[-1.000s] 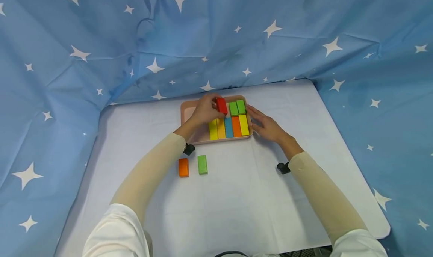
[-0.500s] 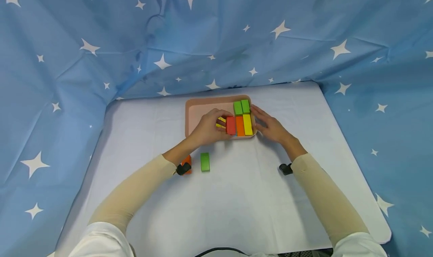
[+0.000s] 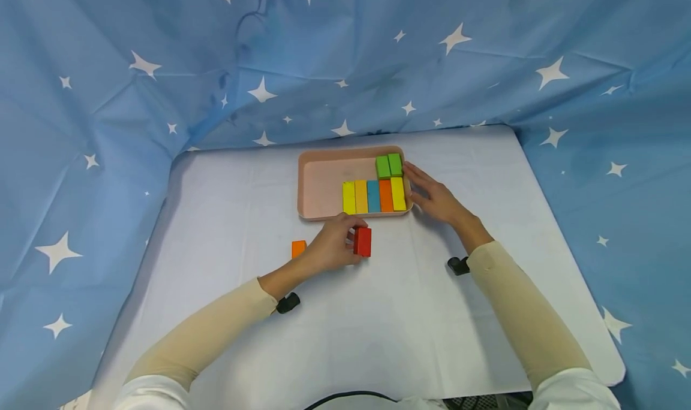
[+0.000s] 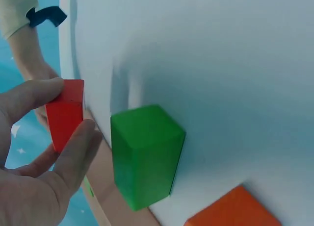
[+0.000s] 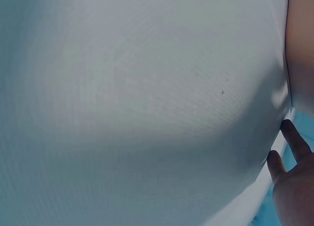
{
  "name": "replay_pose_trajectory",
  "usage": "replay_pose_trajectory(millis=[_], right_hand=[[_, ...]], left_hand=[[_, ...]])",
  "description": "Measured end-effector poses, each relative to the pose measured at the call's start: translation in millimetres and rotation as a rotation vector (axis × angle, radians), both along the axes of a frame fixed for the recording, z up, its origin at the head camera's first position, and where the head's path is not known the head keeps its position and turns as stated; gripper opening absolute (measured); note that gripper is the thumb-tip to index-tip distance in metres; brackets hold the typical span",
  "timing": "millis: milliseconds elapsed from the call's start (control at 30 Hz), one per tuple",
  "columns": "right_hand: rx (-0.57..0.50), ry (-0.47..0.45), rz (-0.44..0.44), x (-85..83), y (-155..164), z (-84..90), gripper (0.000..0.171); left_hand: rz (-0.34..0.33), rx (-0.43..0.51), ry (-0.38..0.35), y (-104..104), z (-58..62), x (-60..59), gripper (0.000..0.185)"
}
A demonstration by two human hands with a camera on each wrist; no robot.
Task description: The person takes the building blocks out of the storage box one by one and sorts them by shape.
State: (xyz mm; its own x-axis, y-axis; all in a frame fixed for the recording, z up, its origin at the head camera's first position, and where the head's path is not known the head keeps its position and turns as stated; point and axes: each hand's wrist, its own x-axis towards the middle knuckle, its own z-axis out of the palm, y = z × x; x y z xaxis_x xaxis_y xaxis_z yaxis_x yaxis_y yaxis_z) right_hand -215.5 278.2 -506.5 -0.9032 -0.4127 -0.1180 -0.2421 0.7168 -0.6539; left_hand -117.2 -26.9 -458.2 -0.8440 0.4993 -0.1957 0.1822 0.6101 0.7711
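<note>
My left hand [image 3: 330, 243] pinches a red wooden block [image 3: 363, 242] between thumb and fingers, in front of the tray. The left wrist view shows the thumb on one side of this block and the fingertips on the other. Near the left hand on the table are a green block [image 4: 147, 157], hidden under the hand in the head view, and an orange block [image 3: 299, 248], partly covered by the wrist. My right hand [image 3: 436, 199] rests at the right rim of the pink tray [image 3: 324, 214], its fingers extended and holding nothing.
Inside the tray, two green blocks [image 3: 389, 166] lie at the back right. Along its front right stands a row of yellow [image 3: 349, 198], blue [image 3: 373, 196] and orange [image 3: 385, 195] blocks, several in all. A blue star-patterned curtain [image 3: 302, 62] borders the white table [image 3: 378, 326].
My left hand has carried the red block from the back of the tray, over the row of blocks, and out past the front rim. The right hand stays at the tray's right side.
</note>
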Motion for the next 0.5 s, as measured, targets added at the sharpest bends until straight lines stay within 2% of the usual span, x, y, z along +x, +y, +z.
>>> replay_pose_trajectory(millis=[167,300,500], right_hand=[[-0.004,0.003,-0.004,0.1,-0.3,-0.2,0.066],[-0.006,0.000,-0.007,0.2,-1.2,-0.9,0.066],[-0.014,-0.005,-0.008,0.4,-2.0,-0.7,0.065]], left_hand=[[0.009,-0.062,-0.016,4.8,-5.6,5.0,0.063],[0.022,-0.145,-0.014,7.9,-10.0,8.1,0.063],[0.025,-0.175,0.021,10.6,-13.0,11.6,0.062]])
